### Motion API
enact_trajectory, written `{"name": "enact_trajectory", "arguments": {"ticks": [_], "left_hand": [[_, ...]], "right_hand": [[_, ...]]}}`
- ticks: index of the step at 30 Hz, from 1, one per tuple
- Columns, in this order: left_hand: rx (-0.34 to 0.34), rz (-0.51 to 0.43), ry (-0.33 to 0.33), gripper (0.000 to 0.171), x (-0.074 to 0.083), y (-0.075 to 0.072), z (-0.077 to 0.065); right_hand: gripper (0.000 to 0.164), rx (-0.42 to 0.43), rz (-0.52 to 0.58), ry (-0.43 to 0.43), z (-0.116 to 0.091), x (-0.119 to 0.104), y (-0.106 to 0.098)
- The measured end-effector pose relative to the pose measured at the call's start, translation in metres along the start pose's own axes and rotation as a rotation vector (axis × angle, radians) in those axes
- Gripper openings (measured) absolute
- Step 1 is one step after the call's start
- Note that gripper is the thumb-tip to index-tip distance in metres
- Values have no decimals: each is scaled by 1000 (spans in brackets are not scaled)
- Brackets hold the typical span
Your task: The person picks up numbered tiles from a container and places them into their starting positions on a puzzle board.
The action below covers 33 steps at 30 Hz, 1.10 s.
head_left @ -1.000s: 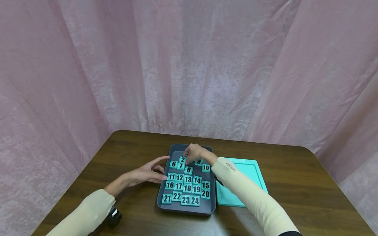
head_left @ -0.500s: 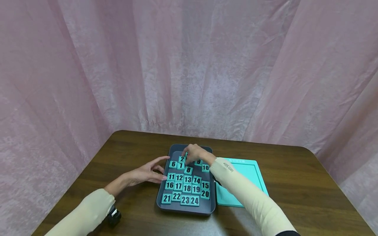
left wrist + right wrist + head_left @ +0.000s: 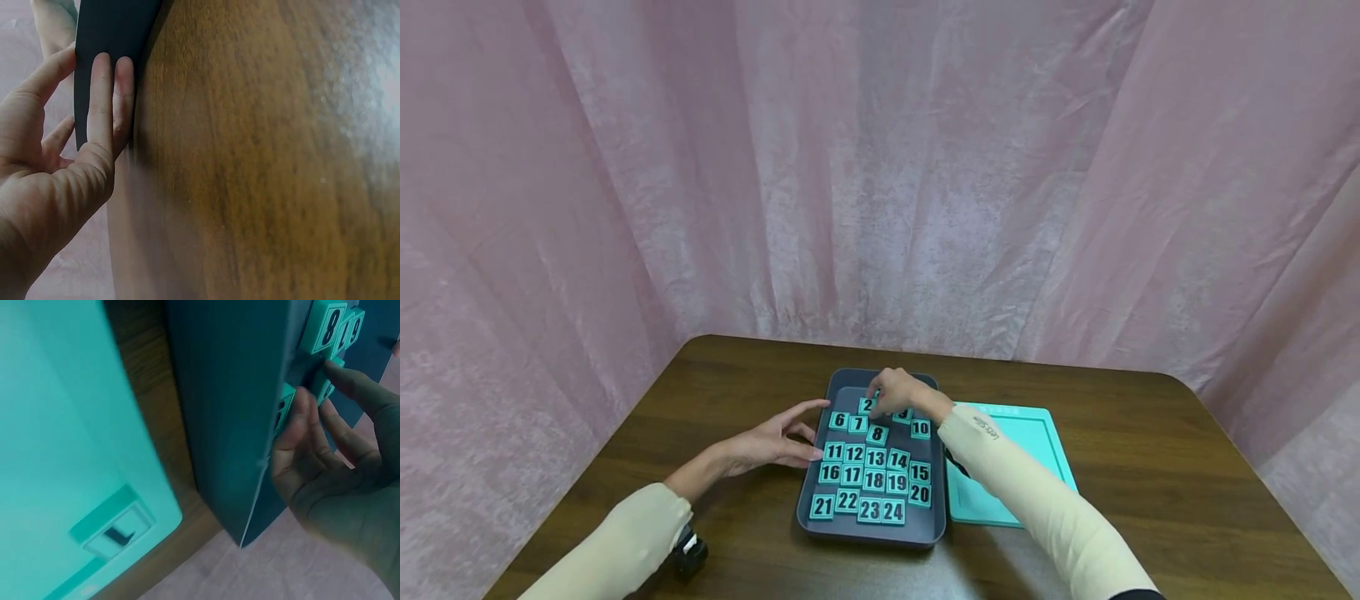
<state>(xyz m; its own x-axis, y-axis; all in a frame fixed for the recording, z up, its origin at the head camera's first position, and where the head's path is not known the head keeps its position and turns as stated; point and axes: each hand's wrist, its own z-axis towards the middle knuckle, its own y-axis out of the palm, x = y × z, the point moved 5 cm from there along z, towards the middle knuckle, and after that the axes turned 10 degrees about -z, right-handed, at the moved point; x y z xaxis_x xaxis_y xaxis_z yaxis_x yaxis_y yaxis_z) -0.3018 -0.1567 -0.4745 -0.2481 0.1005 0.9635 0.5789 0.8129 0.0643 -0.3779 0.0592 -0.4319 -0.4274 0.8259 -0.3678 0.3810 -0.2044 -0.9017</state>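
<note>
Numbered teal tiles lie in loose rows on a dark grey tray. My right hand reaches over the tray's far part, thumb and fingers pinching the tile marked 2. The right wrist view shows that tile between thumb and fingertips, close to the 8 tile. Another tile is mostly covered by this hand. My left hand has its fingers spread, with tips touching the tray's left edge. In the left wrist view, straight fingers lie against the tray's outer wall.
A teal frame board lies right of the tray, partly under my right sleeve. A tile marked 1 sits in its corner. The brown wooden table ends at a pink curtain.
The 2 tile has shifted slightly right, away from the 6 and 7 tiles, with my right hand on it. My left hand keeps its place at the tray's edge.
</note>
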Motion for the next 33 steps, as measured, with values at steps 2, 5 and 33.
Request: {"name": "enact_trajectory", "arguments": {"ticks": [2,5,33], "left_hand": [[-2,-2,2,89,0,0,0],[-3,-10,-5,87,-1,0,0],[-1,49,26,79,1,-8,0]], "right_hand": [[33,11,-4,-18,-2,2,-3],[33,33,-16,-55,-8,3,-8],[38,250,130,-136,-139,95,-55]]}}
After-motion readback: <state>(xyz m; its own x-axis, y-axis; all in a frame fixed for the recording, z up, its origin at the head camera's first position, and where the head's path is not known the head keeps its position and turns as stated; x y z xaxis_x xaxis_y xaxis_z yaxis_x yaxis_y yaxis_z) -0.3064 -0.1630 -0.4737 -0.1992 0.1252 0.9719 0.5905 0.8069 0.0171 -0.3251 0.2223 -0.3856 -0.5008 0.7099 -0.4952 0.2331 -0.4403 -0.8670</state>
